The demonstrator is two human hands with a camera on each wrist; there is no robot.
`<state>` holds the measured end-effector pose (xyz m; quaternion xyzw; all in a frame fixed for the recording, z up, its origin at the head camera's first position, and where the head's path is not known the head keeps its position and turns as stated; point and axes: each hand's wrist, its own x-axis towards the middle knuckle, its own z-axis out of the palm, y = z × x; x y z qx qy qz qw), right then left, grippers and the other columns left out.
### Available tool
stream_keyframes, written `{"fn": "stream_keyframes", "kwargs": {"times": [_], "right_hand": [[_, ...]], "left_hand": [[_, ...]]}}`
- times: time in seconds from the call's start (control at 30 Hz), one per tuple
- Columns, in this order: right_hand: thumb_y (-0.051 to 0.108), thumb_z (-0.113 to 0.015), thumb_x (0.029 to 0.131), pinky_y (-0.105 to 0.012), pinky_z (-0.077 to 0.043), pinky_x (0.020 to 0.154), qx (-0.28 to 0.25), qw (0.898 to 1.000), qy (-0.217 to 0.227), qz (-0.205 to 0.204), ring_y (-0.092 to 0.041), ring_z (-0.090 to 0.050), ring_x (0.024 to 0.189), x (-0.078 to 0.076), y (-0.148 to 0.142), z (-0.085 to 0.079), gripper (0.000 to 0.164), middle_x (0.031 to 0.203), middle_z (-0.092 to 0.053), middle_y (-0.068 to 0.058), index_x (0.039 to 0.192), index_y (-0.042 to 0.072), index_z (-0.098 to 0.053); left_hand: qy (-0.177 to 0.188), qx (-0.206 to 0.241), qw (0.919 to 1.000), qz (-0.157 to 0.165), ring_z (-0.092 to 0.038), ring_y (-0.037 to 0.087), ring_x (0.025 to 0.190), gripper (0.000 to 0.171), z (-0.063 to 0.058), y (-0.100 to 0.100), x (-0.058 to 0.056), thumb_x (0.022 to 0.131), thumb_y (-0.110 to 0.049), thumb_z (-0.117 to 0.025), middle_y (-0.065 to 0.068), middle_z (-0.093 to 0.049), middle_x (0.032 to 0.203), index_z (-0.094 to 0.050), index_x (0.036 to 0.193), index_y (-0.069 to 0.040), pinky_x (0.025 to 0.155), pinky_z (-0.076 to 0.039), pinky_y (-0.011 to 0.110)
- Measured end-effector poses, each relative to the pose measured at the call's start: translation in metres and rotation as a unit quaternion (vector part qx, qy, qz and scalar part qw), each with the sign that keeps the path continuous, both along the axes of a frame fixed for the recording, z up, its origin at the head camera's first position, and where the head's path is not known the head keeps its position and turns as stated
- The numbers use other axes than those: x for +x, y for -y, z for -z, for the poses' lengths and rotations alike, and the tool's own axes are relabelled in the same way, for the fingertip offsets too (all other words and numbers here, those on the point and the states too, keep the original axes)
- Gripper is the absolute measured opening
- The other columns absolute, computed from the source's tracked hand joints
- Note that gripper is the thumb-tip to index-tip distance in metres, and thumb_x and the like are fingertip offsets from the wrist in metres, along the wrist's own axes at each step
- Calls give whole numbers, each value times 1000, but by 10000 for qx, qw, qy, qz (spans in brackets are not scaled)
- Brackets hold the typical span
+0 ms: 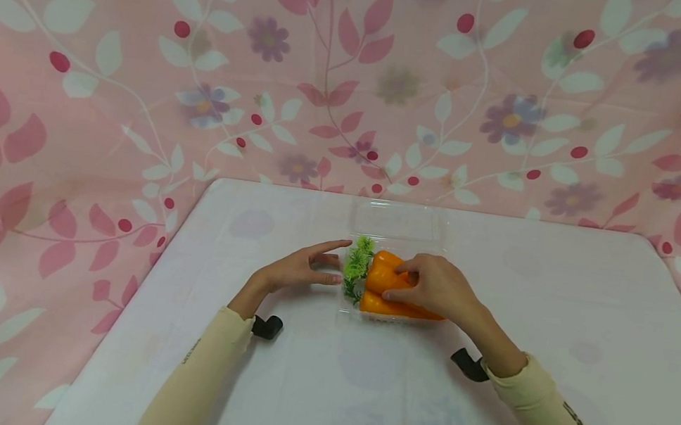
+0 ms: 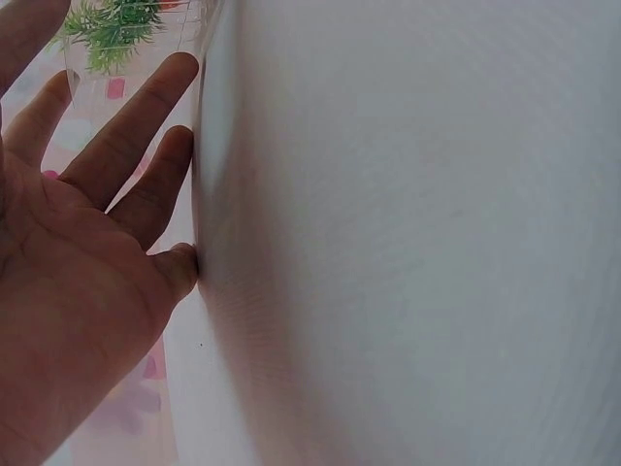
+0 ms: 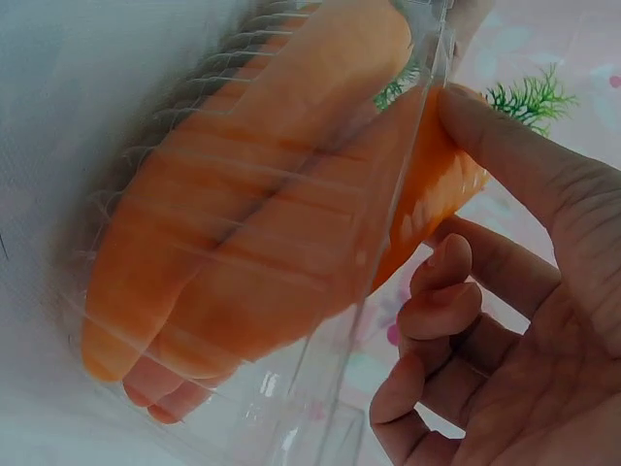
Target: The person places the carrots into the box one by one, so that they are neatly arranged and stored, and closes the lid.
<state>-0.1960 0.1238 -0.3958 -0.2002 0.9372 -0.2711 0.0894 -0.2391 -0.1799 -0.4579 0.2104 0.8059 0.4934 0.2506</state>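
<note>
A clear plastic box point(image 1: 388, 317) stands on the table with its lid point(image 1: 397, 221) folded back behind it. Inside lies a glossy orange bell pepper point(image 1: 385, 275), its long lobes seen through the ribbed wall in the right wrist view. My right hand point(image 1: 438, 288) pinches the pepper from above with thumb and forefinger; the other fingers curl loosely clear of it. Bright green artificial-looking sprigs point(image 1: 357, 264) fill the box's left end. At that end, my left hand point(image 1: 298, 267) stays beside the box with fingers extended and spread, holding nothing. Whether its fingertips touch the wall, I cannot tell.
A white cloth covers the table point(image 1: 197, 393), with faint printed patterns. Behind and to the sides hangs a pink floral curtain point(image 1: 354, 101). Black wrist mounts point(image 1: 267, 327) show below both sleeves.
</note>
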Motion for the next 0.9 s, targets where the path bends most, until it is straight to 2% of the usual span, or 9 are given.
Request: {"fn": "stream_keyframes", "kwargs": {"times": [0.23, 0.33, 0.5, 0.9], "right_hand": [[48, -82, 77, -40, -50, 80, 61, 9996, 218, -159, -21, -55, 87, -1, 1, 1, 59, 102, -67, -5, 118, 6, -73], [47, -82, 79, -37, -47, 75, 67, 9992, 299, -244, -21, -53, 84, -1, 0, 1, 58, 94, -64, -3, 119, 6, -73], [43, -81, 80, -33, -36, 64, 140, 9985, 323, -414, -20, -47, 75, -2, -4, 0, 54, 77, -51, -3, 119, 6, -73], [41, -81, 81, -32, -35, 62, 116, 9977, 259, -615, -19, -45, 71, -3, -10, 0, 52, 73, -49, -1, 119, 6, -72]], "left_hand": [[16, -22, 10000, -24, -44, 14, 133, 76, 1, 0, 0, 89, -34, -75, -3, -44, 148, -34, 152, -43, 110, -33, 53], [38, -3, 10000, -21, -44, 15, 134, 76, 2, 0, 0, 89, -34, -75, -2, -44, 149, -34, 152, -44, 110, -32, 53], [28, -12, 10000, -44, -46, 14, 132, 76, 0, 0, 0, 88, -35, -76, -1, -48, 145, -35, 151, -45, 110, -32, 53], [-21, -21, 10000, 0, -47, 13, 130, 77, 1, 0, 0, 88, -36, -75, -1, -51, 142, -34, 152, -42, 110, -32, 53]]}}
